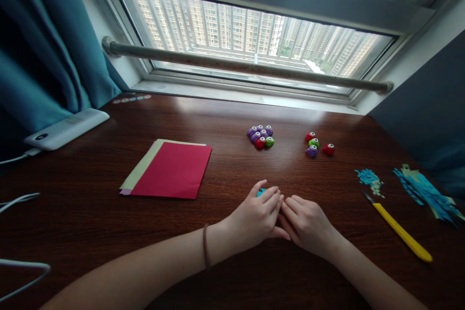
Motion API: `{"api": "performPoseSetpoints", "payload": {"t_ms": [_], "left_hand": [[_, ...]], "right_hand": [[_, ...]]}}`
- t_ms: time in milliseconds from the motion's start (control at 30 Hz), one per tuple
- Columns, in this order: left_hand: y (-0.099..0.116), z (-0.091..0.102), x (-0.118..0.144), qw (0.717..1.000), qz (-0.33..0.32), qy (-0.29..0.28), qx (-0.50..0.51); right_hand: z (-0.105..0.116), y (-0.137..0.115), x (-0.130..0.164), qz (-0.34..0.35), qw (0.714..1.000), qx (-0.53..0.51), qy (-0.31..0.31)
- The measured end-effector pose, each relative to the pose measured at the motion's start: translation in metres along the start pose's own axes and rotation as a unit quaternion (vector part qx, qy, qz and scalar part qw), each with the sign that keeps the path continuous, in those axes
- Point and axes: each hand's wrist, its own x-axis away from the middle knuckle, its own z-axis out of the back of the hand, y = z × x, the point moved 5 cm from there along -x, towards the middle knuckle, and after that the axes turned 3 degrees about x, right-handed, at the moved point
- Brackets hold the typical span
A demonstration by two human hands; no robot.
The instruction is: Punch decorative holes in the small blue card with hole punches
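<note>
My left hand rests on the dark wooden desk with its fingers curled over a small blue thing, of which only a corner shows. My right hand lies beside it, fingertips meeting those of the left hand; what it grips, if anything, is hidden. A stack of coloured paper sheets, red on top, lies to the left of the hands. Beyond them sit two clusters of small paper punches: a purple, red and green group and a looser group.
A yellow-handled craft knife lies at the right, near blue paper scraps and a larger pile of cut blue strips. A white power bank with cables sits at the left. A window rail runs behind the desk.
</note>
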Motion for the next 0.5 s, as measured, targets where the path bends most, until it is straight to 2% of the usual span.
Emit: {"api": "performPoseSetpoints", "payload": {"t_ms": [500], "left_hand": [[0.0050, 0.0024, -0.0089, 0.998, -0.026, -0.050, -0.040]], "right_hand": [[-0.0003, -0.0022, -0.0015, -0.026, 0.999, 0.015, -0.032]]}}
